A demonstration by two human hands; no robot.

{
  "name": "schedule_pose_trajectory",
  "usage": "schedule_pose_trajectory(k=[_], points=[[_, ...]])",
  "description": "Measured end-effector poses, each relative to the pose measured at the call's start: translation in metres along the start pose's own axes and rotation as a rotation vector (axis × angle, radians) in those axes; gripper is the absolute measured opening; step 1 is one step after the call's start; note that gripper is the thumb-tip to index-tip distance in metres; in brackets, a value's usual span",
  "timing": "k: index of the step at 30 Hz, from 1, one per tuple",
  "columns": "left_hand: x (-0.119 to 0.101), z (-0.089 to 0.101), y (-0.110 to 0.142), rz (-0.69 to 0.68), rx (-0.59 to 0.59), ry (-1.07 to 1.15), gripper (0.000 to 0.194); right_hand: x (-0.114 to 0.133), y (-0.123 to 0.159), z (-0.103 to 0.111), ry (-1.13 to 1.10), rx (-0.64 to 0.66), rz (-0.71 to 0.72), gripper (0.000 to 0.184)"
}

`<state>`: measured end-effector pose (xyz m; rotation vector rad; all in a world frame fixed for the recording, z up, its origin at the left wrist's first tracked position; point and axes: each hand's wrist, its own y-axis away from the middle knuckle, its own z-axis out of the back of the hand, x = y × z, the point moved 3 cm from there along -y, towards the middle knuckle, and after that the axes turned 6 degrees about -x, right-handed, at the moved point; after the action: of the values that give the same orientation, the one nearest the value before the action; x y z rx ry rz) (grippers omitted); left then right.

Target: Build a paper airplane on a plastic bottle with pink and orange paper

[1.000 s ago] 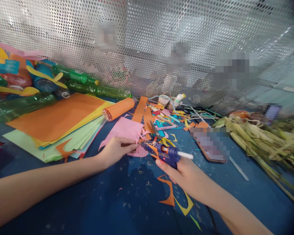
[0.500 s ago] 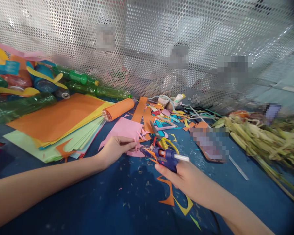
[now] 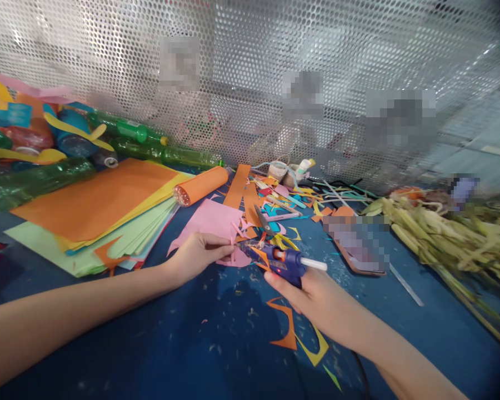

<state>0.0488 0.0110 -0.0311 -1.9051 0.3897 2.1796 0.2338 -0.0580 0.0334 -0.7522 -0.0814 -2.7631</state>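
My left hand (image 3: 202, 253) pinches a small pink paper strip (image 3: 233, 251) between thumb and fingers, above the table. My right hand (image 3: 306, 289) is wrapped round a blue glue gun (image 3: 281, 265), which has a white glue stick (image 3: 314, 264) jutting from its back. The gun's nozzle points left, close to the pink strip; whether they touch I cannot tell. Behind the hands lies a pink paper sheet (image 3: 210, 219). Just past the glue gun is a pair of scissors (image 3: 264, 220), its handles partly hidden by the gun.
On the left is a stack of coloured paper (image 3: 100, 200) with green plastic bottles (image 3: 37, 180) behind it. An orange-wrapped bottle (image 3: 202, 186) lies at centre. Paper scraps (image 3: 294, 328) are strewn about. A phone (image 3: 356, 244) and dried husks (image 3: 437, 239) lie right. A perforated metal screen (image 3: 250, 72) stands behind.
The glue gun in my right hand has shifted slightly up and to the right, its nozzle still near the pink strip. My left hand has barely moved.
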Motion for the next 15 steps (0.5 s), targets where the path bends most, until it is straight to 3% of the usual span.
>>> schedule_pose_trajectory(k=[15], points=[[-0.0031, 0.0009, 0.0012, -0.02, -0.042, -0.063, 0.019, -0.0017, 0.0023, 0.0007, -0.093, 0.048, 0.023, 0.035]])
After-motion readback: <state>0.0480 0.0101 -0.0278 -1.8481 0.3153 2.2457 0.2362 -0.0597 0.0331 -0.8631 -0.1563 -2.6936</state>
